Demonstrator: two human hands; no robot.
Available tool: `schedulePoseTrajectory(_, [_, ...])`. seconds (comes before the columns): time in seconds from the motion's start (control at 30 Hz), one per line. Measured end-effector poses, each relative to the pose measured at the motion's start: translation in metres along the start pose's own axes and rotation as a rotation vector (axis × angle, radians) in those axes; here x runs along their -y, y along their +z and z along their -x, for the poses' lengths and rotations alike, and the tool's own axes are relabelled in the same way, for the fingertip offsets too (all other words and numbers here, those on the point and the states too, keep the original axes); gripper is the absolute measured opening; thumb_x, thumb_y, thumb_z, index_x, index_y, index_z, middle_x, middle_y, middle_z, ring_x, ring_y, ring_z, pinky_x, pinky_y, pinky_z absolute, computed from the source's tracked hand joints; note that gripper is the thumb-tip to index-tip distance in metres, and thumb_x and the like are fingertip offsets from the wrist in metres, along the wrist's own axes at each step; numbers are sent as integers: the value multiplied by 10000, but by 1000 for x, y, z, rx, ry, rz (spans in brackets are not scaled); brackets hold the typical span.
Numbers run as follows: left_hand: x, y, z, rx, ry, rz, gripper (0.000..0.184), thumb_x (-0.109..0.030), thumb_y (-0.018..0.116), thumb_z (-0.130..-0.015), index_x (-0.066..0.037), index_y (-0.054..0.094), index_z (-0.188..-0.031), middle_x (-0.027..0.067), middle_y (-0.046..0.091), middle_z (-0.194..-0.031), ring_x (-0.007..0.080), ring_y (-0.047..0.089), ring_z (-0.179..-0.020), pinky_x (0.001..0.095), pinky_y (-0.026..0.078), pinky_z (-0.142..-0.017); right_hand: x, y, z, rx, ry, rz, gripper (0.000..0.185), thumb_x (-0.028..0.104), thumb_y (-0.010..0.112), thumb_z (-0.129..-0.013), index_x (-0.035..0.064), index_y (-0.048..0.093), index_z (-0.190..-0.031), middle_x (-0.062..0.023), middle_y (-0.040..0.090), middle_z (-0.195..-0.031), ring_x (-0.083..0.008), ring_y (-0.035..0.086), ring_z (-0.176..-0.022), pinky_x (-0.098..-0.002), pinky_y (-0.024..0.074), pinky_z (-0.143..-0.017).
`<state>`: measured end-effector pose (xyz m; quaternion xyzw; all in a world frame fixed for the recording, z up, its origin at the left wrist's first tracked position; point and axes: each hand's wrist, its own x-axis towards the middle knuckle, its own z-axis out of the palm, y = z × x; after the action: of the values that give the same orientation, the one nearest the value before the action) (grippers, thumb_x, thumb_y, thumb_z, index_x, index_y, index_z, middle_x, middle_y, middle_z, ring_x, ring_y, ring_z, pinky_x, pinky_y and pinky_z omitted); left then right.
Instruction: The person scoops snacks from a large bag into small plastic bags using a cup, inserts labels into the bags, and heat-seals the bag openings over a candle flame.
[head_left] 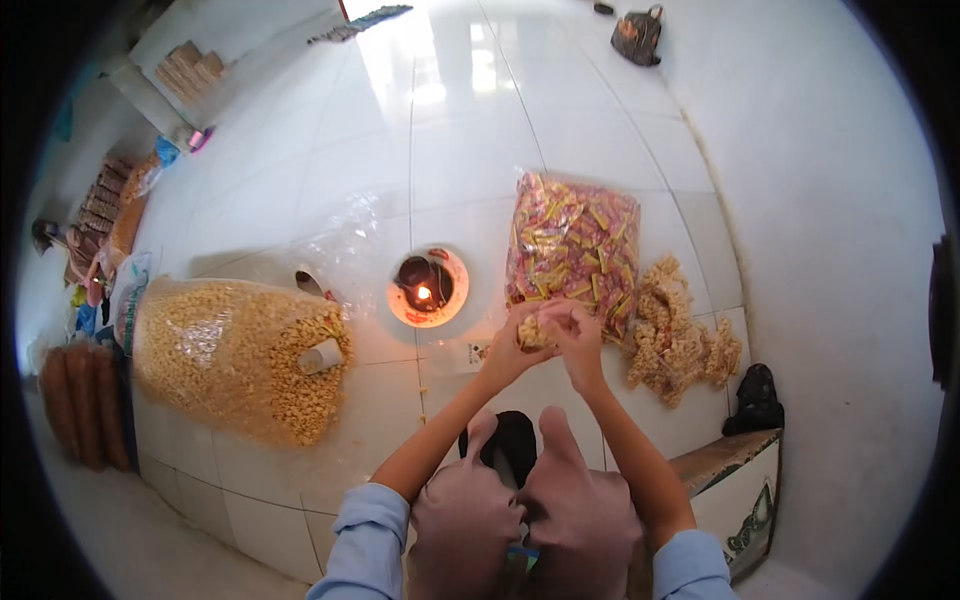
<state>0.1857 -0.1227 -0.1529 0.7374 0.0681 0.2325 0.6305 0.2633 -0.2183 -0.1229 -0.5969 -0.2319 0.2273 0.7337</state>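
My left hand (517,352) is closed around a small clear packet of yellowish snack pieces (536,332). Fingers of my right hand (574,330) pinch at the packet's top, close beside the left. Just beyond both hands lies a large clear bag of red and yellow packets (572,240). To its right, a heap of small filled snack packets (672,325) rests on the floor. A burning flame (424,292) stands in a round bowl (456,285) left of my hands. Farther left is a big open bag of yellow snack pieces (215,340), with a white cup (321,356) on the pieces.
A small card (460,357) lies near the bowl. At the right are a black bag (757,400) and a box (735,500). Another person (95,265) is partly visible at the far left, near stacked packs. A brown bag (638,36) stands by the back wall.
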Motion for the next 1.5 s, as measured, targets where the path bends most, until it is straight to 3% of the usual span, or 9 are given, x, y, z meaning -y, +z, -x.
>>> schedulePoseTrajectory(0.33, [142,15,60,-192,-419,122,351,-145,718,-711,-19,504,-960,37,595,-718,95,568,-623,233,465,-571,-135,-69,-20,-74,283,348,184,145,562,-808,17,585,-938,-84,569,-901,-211,509,-898,-319,388,-826])
schedulePoseTrajectory(0.4, [146,8,58,-153,-451,108,328,-118,690,-735,-19,487,-973,46,599,-773,92,576,-683,221,483,-583,-165,-78,-29,205,41,983,229,102,586,-768,14,555,-977,-128,542,-975,-279,497,-941,-355,398,-821])
schedulePoseTrajectory(0.67, [134,-2,49,-181,-450,102,366,-126,718,-707,-4,492,-967,57,594,-837,88,571,-699,227,472,-626,-182,-81,-20,167,191,878,274,29,615,-724,13,524,-982,-149,530,-981,-282,550,-830,-339,442,-728])
schedulePoseTrajectory(0.73, [128,-3,46,-163,-424,203,403,-126,731,-692,-11,485,-990,60,591,-888,93,574,-744,230,472,-661,-157,-76,-25,95,245,736,261,7,595,-728,16,519,-978,-143,535,-957,-281,567,-800,-333,455,-699])
schedulePoseTrajectory(0.97, [19,-28,5,-66,-153,-26,418,-57,727,-682,-36,480,-1019,48,580,-881,111,583,-807,242,487,-722,44,-29,-39,140,-221,680,225,-34,547,-765,31,547,-980,-97,571,-903,-200,571,-727,-288,471,-652])
schedulePoseTrajectory(1.03, [-34,-41,-9,-74,144,-156,424,-86,747,-663,-41,497,-1003,50,588,-895,125,589,-825,251,487,-732,108,-9,-27,166,-340,709,216,-29,558,-764,30,553,-971,-99,578,-907,-205,574,-732,-289,472,-666])
schedulePoseTrajectory(1.17, [-107,-60,-13,-145,319,-300,439,-116,764,-644,-42,507,-992,60,593,-919,146,599,-830,254,487,-727,203,25,15,97,-624,732,166,-1,638,-707,11,571,-859,-102,589,-896,-223,574,-764,-309,461,-690])
schedulePoseTrajectory(1.23, [-150,-65,-10,-141,380,-404,461,-129,774,-627,-47,507,-994,76,592,-948,158,603,-836,255,489,-724,236,38,32,209,-910,763,167,0,643,-699,15,563,-845,-97,593,-848,-220,569,-768,-320,458,-677])
schedulePoseTrajectory(1.5, [-232,-75,22,-181,408,-472,495,-186,765,-646,-58,476,-1026,95,628,-866,196,635,-770,269,508,-663,294,76,85,239,-1176,979,117,1,579,-729,4,534,-837,-94,526,-804,-233,536,-759,-331,451,-651])
